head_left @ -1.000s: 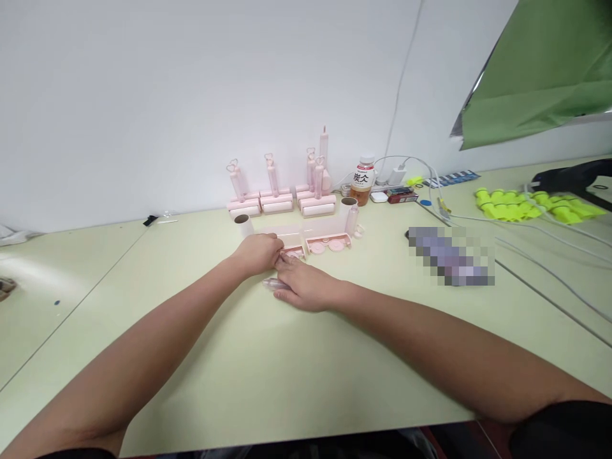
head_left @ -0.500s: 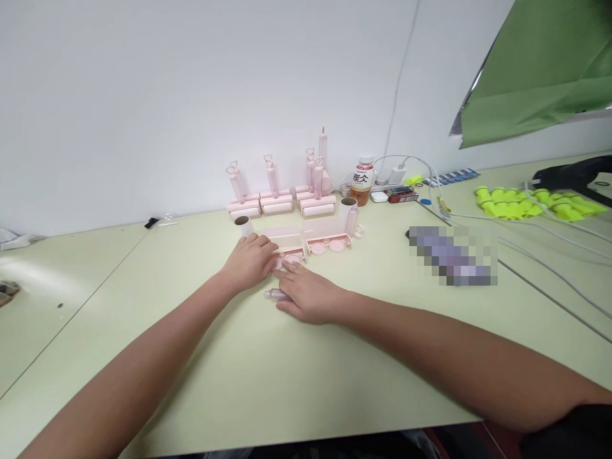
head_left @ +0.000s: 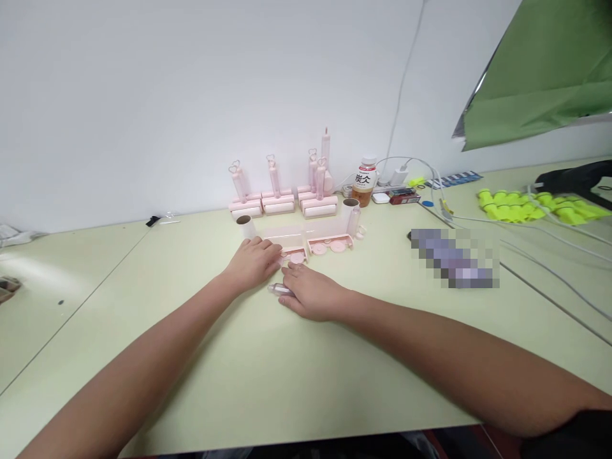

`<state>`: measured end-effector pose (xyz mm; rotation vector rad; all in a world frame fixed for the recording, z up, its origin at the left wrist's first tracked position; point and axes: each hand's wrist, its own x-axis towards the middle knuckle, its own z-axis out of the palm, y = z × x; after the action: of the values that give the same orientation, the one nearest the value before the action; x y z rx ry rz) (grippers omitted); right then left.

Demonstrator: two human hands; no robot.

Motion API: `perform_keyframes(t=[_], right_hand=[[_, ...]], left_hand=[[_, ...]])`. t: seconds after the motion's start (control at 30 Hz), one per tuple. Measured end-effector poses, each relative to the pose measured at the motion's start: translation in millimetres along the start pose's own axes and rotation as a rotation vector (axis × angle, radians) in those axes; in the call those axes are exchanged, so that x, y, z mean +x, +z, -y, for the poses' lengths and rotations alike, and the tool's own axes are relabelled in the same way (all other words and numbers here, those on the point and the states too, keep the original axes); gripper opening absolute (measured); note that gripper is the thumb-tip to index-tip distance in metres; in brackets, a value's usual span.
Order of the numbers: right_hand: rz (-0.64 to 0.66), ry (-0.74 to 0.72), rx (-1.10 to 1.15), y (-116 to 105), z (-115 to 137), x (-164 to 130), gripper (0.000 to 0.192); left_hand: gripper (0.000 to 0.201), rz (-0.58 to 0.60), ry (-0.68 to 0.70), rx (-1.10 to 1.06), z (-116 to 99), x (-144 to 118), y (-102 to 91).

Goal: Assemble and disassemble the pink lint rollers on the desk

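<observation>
The left hand point(head_left: 253, 262) rests flat on the pink tray point(head_left: 292, 255); the right hand point(head_left: 310, 294), its grip loosely closed, covers a pink handle point(head_left: 276, 289) on the desk point(head_left: 268, 376). Steadying the tray looks wise.

drink bottle point(head_left: 364, 182), yellow parts point(head_left: 535, 206), green sheet point(head_left: 545, 70), white cables point(head_left: 535, 255)

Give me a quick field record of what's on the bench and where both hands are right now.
left hand: flat on the table, fingertips at the near pink tray
right hand: resting over a small clear-pink tube
pink tray: holds round pink discs
second tray: beside it, more discs
pink rollers: upright in a row by the wall
bottle: right of the rollers
yellow parts: far right
table: pale green
</observation>
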<state>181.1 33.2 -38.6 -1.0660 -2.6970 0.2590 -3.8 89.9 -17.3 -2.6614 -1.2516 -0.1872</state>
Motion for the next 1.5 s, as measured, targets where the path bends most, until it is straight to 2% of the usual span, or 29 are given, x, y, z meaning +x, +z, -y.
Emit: perform_keyframes(t=[0.5, 0.6, 0.7, 0.9, 1.03, 1.13, 1.27, 1.37, 1.43, 1.5], right_hand=[[-0.015, 0.019, 0.032, -2.6, -2.7, 0.0, 0.027], [-0.026, 0.024, 0.041, -1.4, -3.3, -0.8, 0.029], [-0.051, 0.010, 0.066, 0.1, -4.0, -1.2, 0.030], [-0.164, -0.103, 0.204, 2.8, -3.6, -0.4, 0.028], [-0.163, -0.151, 0.209, 5.7, 0.1, -1.5, 0.027], [-0.156, -0.111, 0.236, 7.2, 4.5, -3.7, 0.025], [-0.175, 0.076, 0.369, 7.8, 6.8, -7.7, 0.024], [-0.160, 0.209, 0.627, 9.5, 4.3, -9.1, 0.024], [-0.148, 0.268, 0.821, 12.0, 2.5, -8.4, 0.027], [-0.174, 0.305, 0.986, 14.6, 2.6, -6.7, 0.031]], left_hand=[[0.020, -0.039, 0.103, -0.030, 10.7, 7.4, 10.5], [0.025, -0.080, 0.077, -0.071, 5.3, 3.2, 5.0], [0.031, -0.113, 0.048, -0.194, -9.4, -6.5, -6.9], [0.031, 0.011, 0.030, -0.343, -42.0, -38.0, -22.2], [0.032, 0.076, -0.073, -0.513, -45.5, -56.5, -20.2], [0.031, 0.092, -0.127, -0.679, -41.5, -63.3, -21.8], [0.036, -0.045, -0.211, -0.697, -31.4, -63.9, -26.4], [0.038, -0.196, -0.321, -0.714, -22.4, -62.9, -27.0], [0.039, -0.267, -0.410, -0.801, -18.7, -61.9, -26.2], [0.038, -0.326, -0.490, -0.976, -18.6, -60.1, -25.1]])
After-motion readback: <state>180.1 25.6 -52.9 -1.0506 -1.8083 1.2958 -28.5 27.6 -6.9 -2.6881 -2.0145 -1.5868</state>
